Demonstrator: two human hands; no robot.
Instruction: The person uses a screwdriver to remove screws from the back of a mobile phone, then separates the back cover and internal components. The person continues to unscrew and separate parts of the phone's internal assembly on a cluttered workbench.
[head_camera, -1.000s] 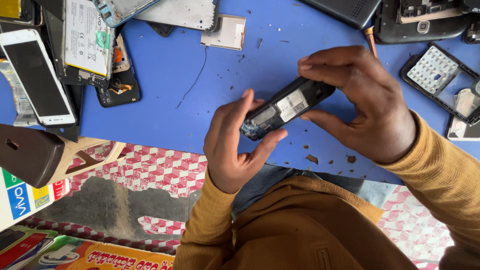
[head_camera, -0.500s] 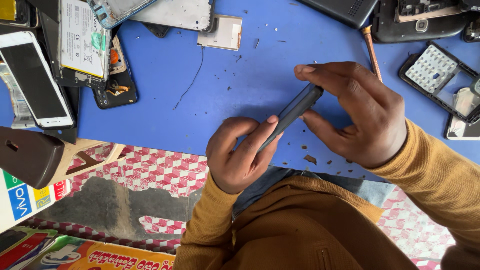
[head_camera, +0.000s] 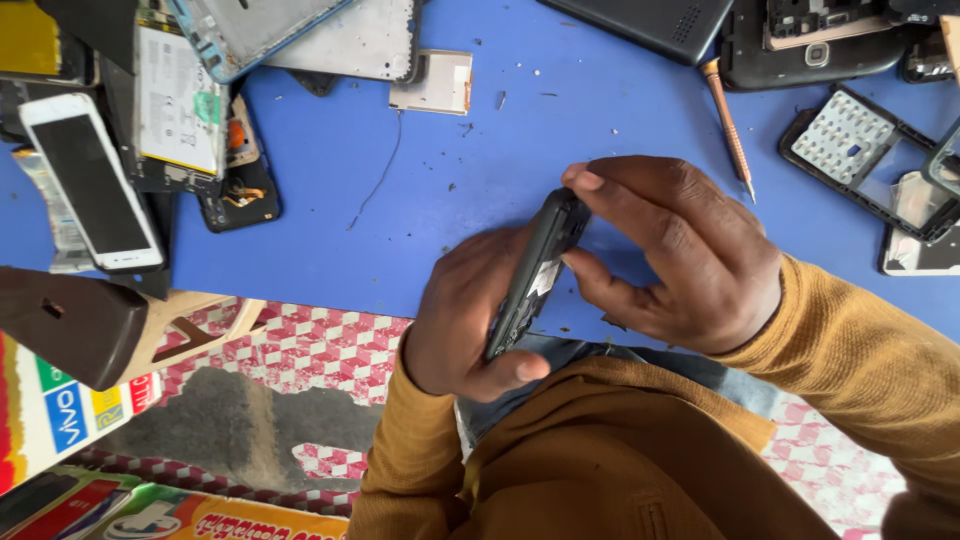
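A small black phone body (head_camera: 535, 275), turned edge-on above the blue surface (head_camera: 330, 200), is gripped at its lower end by the left hand (head_camera: 465, 320) and pinched at its top by the right hand (head_camera: 680, 255). It looks light, rigid and fragile; its edges seem the safest hold.

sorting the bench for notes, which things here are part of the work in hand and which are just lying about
In hand:
- small black phone body, gripped edge-on by left hand and right hand

Lying about:
- copper-coloured screwdriver
- white smartphone
- black keypad frame
- thin loose wire
- blue table
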